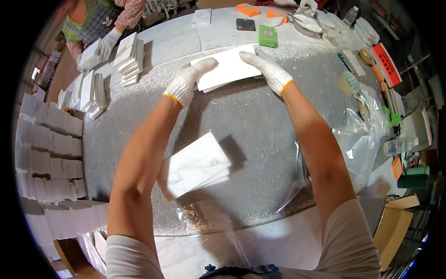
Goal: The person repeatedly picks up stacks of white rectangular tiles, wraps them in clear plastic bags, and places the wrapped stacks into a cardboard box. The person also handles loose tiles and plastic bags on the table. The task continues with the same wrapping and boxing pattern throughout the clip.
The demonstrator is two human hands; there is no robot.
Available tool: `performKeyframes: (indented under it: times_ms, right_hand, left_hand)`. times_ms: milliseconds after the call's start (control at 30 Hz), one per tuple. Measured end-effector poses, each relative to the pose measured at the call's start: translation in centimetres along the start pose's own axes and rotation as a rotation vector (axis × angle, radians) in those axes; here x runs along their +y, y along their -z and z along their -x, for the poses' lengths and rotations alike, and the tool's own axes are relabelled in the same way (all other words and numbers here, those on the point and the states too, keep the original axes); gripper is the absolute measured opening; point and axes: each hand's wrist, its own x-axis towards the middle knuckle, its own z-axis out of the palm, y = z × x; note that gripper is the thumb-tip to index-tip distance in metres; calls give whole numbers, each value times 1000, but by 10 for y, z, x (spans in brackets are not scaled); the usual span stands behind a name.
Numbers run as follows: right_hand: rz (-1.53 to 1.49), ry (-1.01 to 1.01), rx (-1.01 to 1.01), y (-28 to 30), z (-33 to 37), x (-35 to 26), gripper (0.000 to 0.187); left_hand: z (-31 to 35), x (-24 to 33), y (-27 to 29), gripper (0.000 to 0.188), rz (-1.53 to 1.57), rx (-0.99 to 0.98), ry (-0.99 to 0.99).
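Observation:
My left hand [188,82], in a white knit glove with a yellow cuff edge, grips the left end of a short stack of white rectangular tiles [227,69]. At the other end my right hand [271,72], gloved the same way, has its thumb over the top face. Both hands' fingers are mostly hidden behind or under the tiles. The lower tiles stick out a little along the near edge. Closer to me, between my forearms, another small stack of grey-veined white marble tiles [197,165] lies turned at an angle on the grey tabletop [251,121].
Tall piles of tiles [51,149] line the left side. Smaller tile stacks [129,58] stand at the far left, near a co-worker's gloved hand [110,41]. A green block [268,36] sits beyond my hands. Clear plastic bags [360,144] and an open cardboard box [395,228] are on the right.

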Motion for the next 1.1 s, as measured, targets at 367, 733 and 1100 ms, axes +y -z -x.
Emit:
performKeyframes:
  times_ms: [367, 733, 1100]
  right_hand:
    - [85, -120, -160, -29, 108, -90, 116]
    - [-55, -315, -274, -64, 251, -137, 95]
    - [23, -337, -187, -81, 281, -117, 80]
  left_hand:
    - [134, 91, 48, 73, -179, -48, 26]
    - [231, 114, 79, 53, 74, -321, 270]
    - [216, 109, 82, 68, -452, -249, 224]
